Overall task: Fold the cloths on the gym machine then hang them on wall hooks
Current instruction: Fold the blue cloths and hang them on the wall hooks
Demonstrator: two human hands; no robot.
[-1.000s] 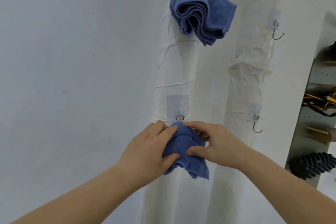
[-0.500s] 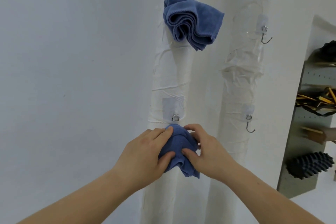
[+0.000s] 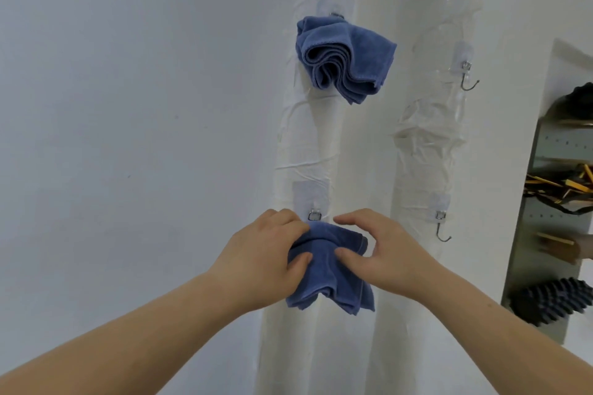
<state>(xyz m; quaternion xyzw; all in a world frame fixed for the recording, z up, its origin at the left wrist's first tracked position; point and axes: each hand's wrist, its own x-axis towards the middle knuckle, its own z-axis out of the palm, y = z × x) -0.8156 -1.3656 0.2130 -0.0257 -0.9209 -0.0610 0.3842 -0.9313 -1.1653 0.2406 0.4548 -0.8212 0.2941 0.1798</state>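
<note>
A plain white wall [image 3: 128, 106] is filling the left half of the view. Two vertical white pipes are running down it side by side: the left pipe [image 3: 308, 151] and the right pipe [image 3: 426, 154], both wearing wrinkled clear film. At the right edge, a grey shelf unit [image 3: 529, 234] is standing, carrying yellow-and-black items [image 3: 558, 186], a wooden piece [image 3: 555, 245] below them, and a black ridged object [image 3: 552, 301] lowest.

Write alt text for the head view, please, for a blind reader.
A person's left hand and right hand hold a folded blue terry cloth at a small metal wall hook. Another bunched blue cloth hangs above; two hooks at right are bare.
</note>
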